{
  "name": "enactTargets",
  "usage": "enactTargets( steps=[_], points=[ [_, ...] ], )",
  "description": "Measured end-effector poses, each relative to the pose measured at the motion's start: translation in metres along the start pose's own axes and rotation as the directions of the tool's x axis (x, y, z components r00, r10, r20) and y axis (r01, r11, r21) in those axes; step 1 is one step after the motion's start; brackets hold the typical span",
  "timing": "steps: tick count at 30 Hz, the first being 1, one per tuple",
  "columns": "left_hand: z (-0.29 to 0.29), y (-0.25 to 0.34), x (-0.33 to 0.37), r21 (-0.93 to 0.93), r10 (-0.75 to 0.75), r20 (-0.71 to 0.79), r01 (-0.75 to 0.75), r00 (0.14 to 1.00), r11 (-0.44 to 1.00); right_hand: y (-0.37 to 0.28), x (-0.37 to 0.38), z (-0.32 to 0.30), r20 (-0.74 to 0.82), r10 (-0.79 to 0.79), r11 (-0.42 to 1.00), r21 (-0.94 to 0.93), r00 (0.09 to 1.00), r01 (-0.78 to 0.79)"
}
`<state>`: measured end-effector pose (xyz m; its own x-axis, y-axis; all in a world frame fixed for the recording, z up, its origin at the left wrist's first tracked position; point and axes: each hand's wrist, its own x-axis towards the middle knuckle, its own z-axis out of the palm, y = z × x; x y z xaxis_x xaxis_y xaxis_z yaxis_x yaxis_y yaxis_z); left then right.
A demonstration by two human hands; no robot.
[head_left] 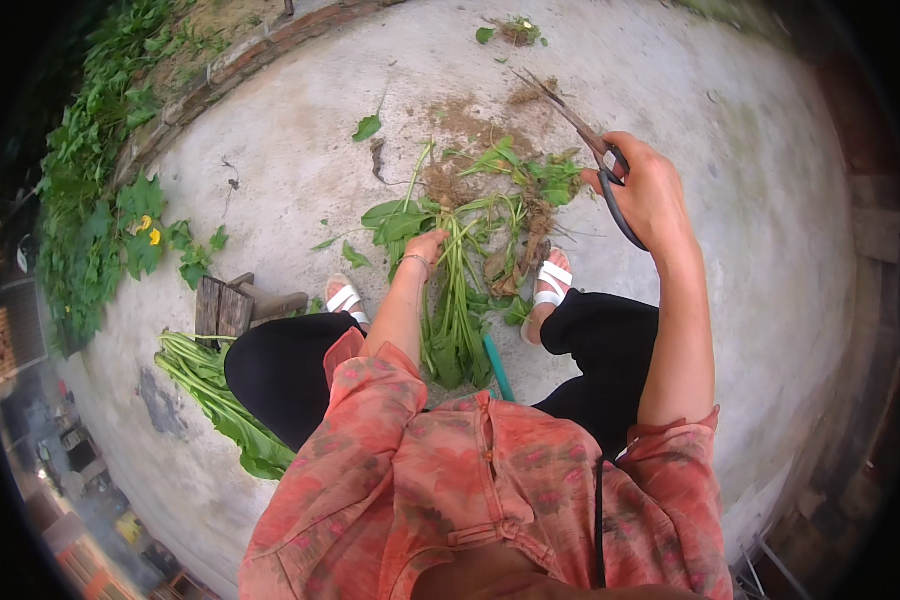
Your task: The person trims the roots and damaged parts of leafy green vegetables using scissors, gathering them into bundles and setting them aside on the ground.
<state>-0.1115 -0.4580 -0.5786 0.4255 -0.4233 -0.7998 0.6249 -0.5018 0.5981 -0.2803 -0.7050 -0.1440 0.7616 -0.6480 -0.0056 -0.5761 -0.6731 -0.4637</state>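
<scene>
My left hand [428, 248] is closed at the root end of a bunch of long-stalked leafy greens [457, 310] lying on the ground between my feet. Its fingertips are partly hidden among the stalks. Out to the right, my right hand [648, 190] grips a pair of scissors [592, 140] by dark handles. The rusty blades point up and left, away from the greens, and look slightly parted. Beyond the bunch lie loose leaves [555, 178], brown wilted scraps [508, 268] and scattered soil [460, 120].
At my left, a second heap of greens [205, 385] lies beside my knee, near a small wooden stool [225, 308]. A teal bar [498, 368] shows under me. Yellow-flowered vines [140, 230] and a brick edging [235, 65] border the concrete [760, 250].
</scene>
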Motion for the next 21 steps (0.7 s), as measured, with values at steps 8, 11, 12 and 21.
enactTargets(
  steps=[8,11,12,21],
  points=[
    [0.045,0.06,-0.082,-0.081,0.09,-0.052,-0.094,0.995,0.992,0.024,0.006,0.026,0.071,0.164,0.98,0.106,0.984,-0.171],
    [0.04,0.092,-0.11,-0.289,0.14,0.08,-0.111,0.987,0.951,0.026,0.011,0.041,0.079,0.098,0.978,0.175,0.992,-0.11],
    [0.038,0.105,-0.118,-0.321,0.19,0.144,-0.136,0.971,0.937,0.024,0.012,0.046,0.102,0.102,0.97,0.212,0.99,-0.121],
    [0.036,0.221,-0.225,-0.383,0.606,0.432,-0.472,0.668,0.794,0.005,0.022,0.081,-0.09,0.105,0.821,0.57,0.99,-0.035]
  ],
)
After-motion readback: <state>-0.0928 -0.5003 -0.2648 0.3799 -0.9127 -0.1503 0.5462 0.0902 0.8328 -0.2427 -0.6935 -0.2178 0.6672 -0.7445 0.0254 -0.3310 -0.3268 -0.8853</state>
